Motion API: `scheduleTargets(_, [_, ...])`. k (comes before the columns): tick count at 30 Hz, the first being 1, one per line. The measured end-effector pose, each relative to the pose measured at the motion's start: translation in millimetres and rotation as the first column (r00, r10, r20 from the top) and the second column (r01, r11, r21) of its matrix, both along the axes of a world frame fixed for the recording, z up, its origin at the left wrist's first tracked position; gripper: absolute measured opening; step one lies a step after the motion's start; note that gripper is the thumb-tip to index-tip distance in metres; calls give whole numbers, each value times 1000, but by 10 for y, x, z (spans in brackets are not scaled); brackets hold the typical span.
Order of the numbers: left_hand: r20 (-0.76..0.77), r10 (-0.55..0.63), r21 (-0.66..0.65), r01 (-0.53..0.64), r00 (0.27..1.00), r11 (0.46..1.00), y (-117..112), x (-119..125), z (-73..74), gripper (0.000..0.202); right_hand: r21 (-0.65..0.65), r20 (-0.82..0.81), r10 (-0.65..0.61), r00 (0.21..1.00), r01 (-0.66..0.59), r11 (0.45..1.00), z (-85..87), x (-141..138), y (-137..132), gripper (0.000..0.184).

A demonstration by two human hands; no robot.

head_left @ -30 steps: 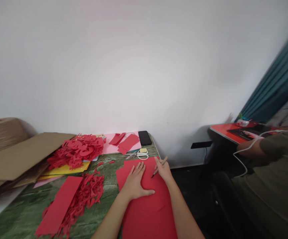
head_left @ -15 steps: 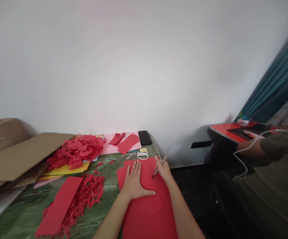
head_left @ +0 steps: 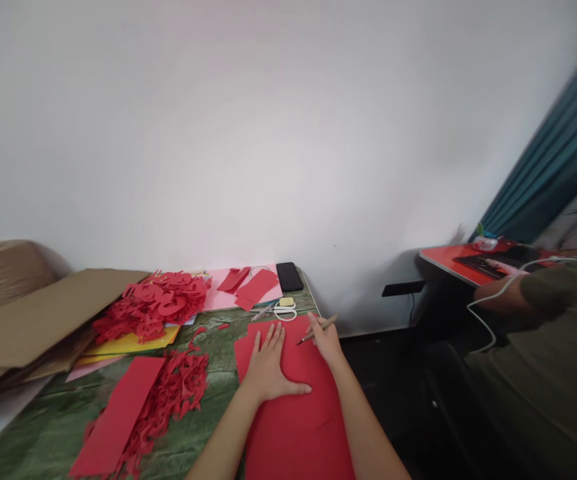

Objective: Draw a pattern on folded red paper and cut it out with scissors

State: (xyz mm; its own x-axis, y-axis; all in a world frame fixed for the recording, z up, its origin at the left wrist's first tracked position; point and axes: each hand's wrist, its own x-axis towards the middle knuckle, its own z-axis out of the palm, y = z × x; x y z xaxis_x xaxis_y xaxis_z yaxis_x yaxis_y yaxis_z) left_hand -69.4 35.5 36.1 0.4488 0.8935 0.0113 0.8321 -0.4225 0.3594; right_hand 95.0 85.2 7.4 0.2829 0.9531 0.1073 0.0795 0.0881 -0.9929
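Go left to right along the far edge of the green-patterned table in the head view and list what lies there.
cardboard flap → pile of red paper cutouts → pink paper sheet → red paper strips → black smartphone

Soft, even indoor light fills the scene, and the pale wall [head_left: 268, 133] reads bright and almost featureless, with a faint pink cast low down. No hard shadows or strong glare show on the table [head_left: 53, 427], though a dull sheen lies across its green surface. The floor [head_left: 383, 400] and the area under the side desk [head_left: 443, 313] fall into deep shade. Fine edges look slightly soft throughout, and the red paper [head_left: 293, 393] appears heavily saturated. Wide-angle distortion stretches the corners, making the curtain [head_left: 543, 160] lean steeply at the right edge.
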Motion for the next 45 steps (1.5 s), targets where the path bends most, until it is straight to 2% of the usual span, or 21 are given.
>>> scheduleTargets(4, [9, -140, -11, 140, 990, 990, 4, -12, 30, 118, -9, -15, -34, 999, 34, 999, 19, 6, -28, 55])
scheduleTargets(6, [11, -166, -15, 167, 986, 986, 4, -12, 34, 116, -13, -6, -31, 999, 31, 999, 26, 19, -47, 56])
scheduleTargets(15, [24, -140, -7, 140, 990, 990, -19, 12, 42, 113, -24, 70, -53, 996, 54, 998, 31, 31, -21, 53])
scheduleTargets(38, [48, -149, -34, 150, 988, 988, -18, 12, 94, 113, 47, 16, -135, 991, 134, 990, -6, -20, 28, 53])
scheduleTargets(45, [61, -175, -39, 178, 983, 983, 0, 2, 56, 112, 52, 27, -155, 988, 153, 987, 14, -15, 20, 52])
